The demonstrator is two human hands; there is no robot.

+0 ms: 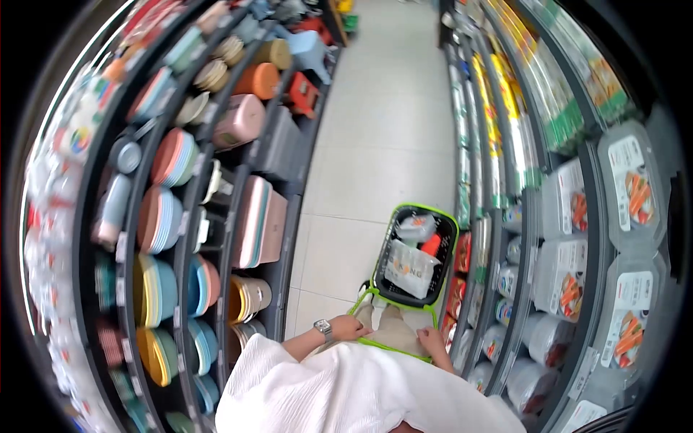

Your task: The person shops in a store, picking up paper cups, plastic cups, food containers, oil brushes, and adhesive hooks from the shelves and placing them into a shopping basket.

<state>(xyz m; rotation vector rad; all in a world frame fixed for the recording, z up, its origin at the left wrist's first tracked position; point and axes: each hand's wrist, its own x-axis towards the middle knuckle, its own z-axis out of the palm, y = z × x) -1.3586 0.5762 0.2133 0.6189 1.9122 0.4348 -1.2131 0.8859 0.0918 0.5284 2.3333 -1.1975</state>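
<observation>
Holding a green handle (390,350) with both hands, low before the body, in an aisle between two shelf runs. Left hand (348,328), silver watch (323,328) at its wrist, on the handle's left side: fingers bent, pressed together, closed on the frame; thumb not made out. Right hand (431,340) on the handle's right side, curled into a loose fist about it; the separate fingertips too small to tell

Black basket (449,238), green-rimmed, just ahead of the handle, its right edge near the foot of the right-hand shelves (593,195). Inside, white bag (410,267) with orange and dark lettering, toward the near edge; grey-white wrapped pack (416,227) toward the far edge; red item (431,245) between the pack and the right edge, partly covered by the bag

Wearer in white top (310,382), light trousers (390,328) showing through the handle frame. Pale tiled floor (354,187) running ahead

Left-hand shelves (229,234): stacked pastel bowls (170,220), pink bin (242,119) farther along, light-blue stool (309,52) near the far end. Right-hand shelves: clear containers (635,191) with food-picture labels at the near end, yellow packs (509,94) standing beyond
</observation>
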